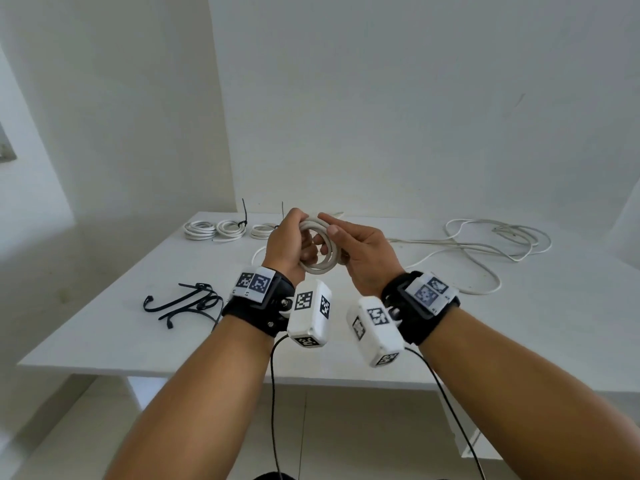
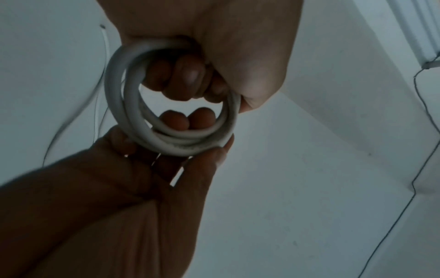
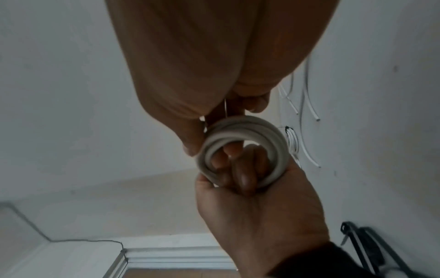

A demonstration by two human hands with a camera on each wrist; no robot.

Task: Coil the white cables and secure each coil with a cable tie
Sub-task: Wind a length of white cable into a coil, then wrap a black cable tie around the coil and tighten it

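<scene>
Above a white table [image 1: 346, 323] strewn with loose white cable [image 1: 485, 251], three tied coils [image 1: 228, 229] and black cable ties [image 1: 187, 301], the left hand [image 1: 287, 245] grips a fresh coil [image 1: 320, 249]; the right hand [image 1: 363, 258] pinches its opposite rim.

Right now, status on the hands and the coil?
Left hand grips coil. Right hand pinches its other side. No tie on yet. Nothing obstructing.
</scene>
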